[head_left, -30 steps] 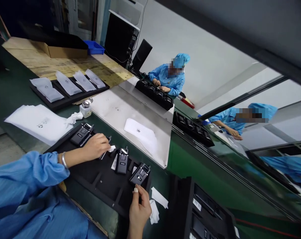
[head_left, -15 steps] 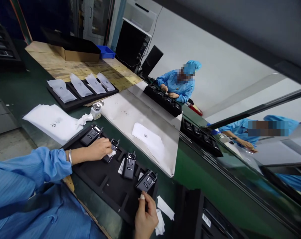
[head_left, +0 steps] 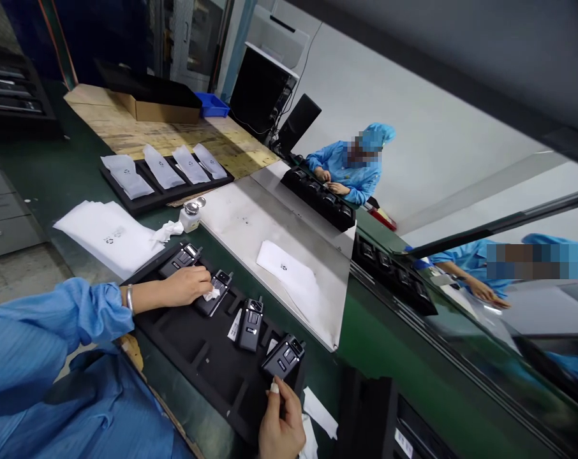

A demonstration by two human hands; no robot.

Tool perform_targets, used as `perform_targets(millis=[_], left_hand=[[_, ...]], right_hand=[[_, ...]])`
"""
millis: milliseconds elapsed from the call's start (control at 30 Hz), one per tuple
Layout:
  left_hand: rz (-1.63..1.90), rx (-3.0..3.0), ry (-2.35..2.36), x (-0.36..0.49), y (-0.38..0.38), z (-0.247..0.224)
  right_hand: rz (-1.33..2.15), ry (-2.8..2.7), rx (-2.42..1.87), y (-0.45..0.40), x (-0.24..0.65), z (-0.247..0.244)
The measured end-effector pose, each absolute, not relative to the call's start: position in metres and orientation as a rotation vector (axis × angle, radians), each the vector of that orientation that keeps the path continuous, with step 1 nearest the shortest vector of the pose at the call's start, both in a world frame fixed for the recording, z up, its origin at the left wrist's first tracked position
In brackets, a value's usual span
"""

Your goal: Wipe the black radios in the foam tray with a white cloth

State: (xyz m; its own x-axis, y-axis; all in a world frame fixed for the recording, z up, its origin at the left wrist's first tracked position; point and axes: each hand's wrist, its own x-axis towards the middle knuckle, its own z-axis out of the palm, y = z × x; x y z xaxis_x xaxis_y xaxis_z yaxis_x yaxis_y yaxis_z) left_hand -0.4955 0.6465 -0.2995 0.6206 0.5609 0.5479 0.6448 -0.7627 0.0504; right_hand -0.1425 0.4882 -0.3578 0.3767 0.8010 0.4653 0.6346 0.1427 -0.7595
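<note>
My left hand [head_left: 189,287] is closed on a crumpled white tissue [head_left: 212,294], pressed to the lower face of a black handheld radio [head_left: 221,284]. My right hand [head_left: 283,421] is curled with thumb and index finger close together at the bottom edge of the rightmost radio [head_left: 284,358]; something white shows at the thumb tip, and whether the fingers grip anything is unclear. Another radio [head_left: 251,326] lies between the hands with a white label beside it. A further radio [head_left: 181,258] sits left of my left hand. All rest in a black foam tray [head_left: 188,341].
White printed sleeves [head_left: 102,236] and a pump bottle [head_left: 190,218] stand behind the tray. More sleeves [head_left: 289,271] lie on a white board [head_left: 231,220]. A second tray [head_left: 148,203] holds sleeved items. Paper strips [head_left: 320,411] lie at right. Co-workers [head_left: 351,169] sit across.
My left hand has shifted slightly left and down across its radio, uncovering more of the radio. My right hand stays at the rightmost radio. The whole view has shifted slightly.
</note>
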Motion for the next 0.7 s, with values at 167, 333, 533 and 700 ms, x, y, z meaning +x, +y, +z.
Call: perform_targets(millis=[167,333,533,700], left_hand=[[-0.842,-2.703,-0.980,-0.480,0.649,-0.299],[-0.847,-2.712,-0.972,-0.460,0.645,-0.301],[-0.825,-2.745,-0.960,-0.471,0.636,-0.301],[-0.841,-2.644,-1.110,-0.529,0.635,-0.295]], right_hand=[[0.182,-1.341,-1.554,0.488,-0.142,-0.358],[0.163,-1.346,-1.532,0.491,-0.141,-0.360],[0.110,-1.337,-1.527,0.491,-0.142,-0.363],[0.109,-1.327,-1.507,0.491,-0.141,-0.365]])
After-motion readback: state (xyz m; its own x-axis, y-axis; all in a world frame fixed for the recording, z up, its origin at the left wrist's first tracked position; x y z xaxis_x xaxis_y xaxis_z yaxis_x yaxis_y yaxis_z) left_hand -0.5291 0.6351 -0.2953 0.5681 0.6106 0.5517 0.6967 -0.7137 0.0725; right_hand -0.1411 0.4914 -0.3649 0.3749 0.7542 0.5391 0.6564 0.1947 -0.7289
